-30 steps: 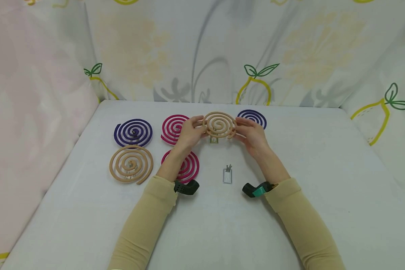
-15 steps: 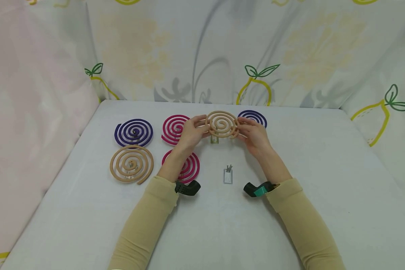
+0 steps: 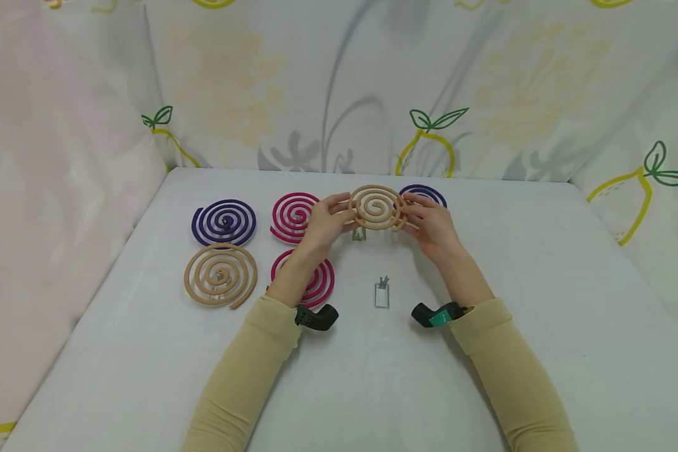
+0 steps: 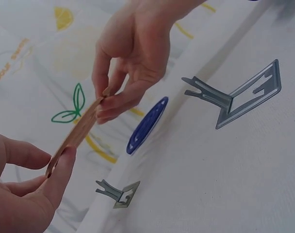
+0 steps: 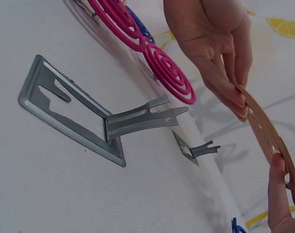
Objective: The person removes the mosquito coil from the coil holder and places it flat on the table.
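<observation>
From the head view, I have my left hand and right hand pinching a tan coil above a stand at 12 o'clock. I judge mounting unfinished.

Left wrist: two stands, one bare.

Right wrist: two pink coils (six coils altogether).

Tan spiral mosquito coil hanging above small folded metal stand, between left hand and right hand. Second folded metal stand lying nearer, on white table. Purple spiral coil sitting behind right hand.
</observation>
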`<state>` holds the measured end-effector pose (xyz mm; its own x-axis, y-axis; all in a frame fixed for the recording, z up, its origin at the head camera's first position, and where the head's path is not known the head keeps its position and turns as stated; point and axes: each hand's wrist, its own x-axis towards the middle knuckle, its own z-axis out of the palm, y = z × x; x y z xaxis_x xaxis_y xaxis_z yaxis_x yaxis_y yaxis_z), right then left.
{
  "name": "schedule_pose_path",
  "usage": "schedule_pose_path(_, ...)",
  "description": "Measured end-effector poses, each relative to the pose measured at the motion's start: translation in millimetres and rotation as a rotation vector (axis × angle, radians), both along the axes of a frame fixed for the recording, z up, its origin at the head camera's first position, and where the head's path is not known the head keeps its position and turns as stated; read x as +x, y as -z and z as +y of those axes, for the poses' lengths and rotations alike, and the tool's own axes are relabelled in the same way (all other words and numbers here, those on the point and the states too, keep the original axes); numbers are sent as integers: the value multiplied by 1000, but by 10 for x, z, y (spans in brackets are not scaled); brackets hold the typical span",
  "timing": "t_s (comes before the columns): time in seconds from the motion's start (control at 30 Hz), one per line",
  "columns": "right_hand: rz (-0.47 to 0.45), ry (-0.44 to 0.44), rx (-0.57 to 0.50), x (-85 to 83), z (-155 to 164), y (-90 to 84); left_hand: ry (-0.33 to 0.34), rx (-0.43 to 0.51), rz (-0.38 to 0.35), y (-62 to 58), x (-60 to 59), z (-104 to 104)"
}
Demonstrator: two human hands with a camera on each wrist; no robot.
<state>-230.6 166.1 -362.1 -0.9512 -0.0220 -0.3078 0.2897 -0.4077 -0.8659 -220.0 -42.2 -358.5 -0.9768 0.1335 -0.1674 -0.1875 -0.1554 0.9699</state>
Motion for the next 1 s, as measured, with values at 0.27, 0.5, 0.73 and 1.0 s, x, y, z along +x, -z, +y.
schedule_pose_path(0.27, -3, -3, 34, -3, 10, -22, 9, -1, -19, -8, 3, 24)
schedule_pose_path(0.5, -3, 10, 37, -2, 18, -28, 14, 1, -18, 0, 10, 33)
schedule_pose_path(0.73, -8, 16, 50, -7, 24, -29, 18, 2, -11, 5, 22, 38)
schedule_pose_path(1.0, -9, 14, 52, -12, 43, -38, -1, 9, -4, 24, 24, 61)
